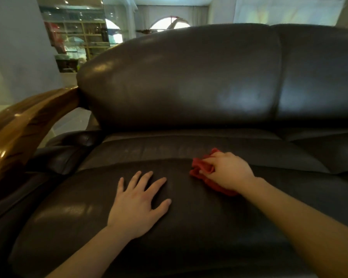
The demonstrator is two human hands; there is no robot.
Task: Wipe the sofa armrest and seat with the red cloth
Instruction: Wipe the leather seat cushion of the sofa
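Observation:
A dark brown leather sofa fills the view. Its seat cushion [88, 217] lies in front of me and its polished wooden armrest [18, 129] curves along the left. My right hand [229, 171] presses a crumpled red cloth [199, 169] onto the seat, a little right of the middle, with the fingers closed over it. Most of the cloth is hidden under that hand. Flat on the seat, left of the cloth, rests my left hand [139, 201], fingers spread and holding nothing.
The padded backrest [189, 77] rises behind the seat, and a second seat cushion [329, 153] continues to the right. Behind the sofa at the upper left stand shelves [84, 37] with assorted items and a pale wall [12, 47].

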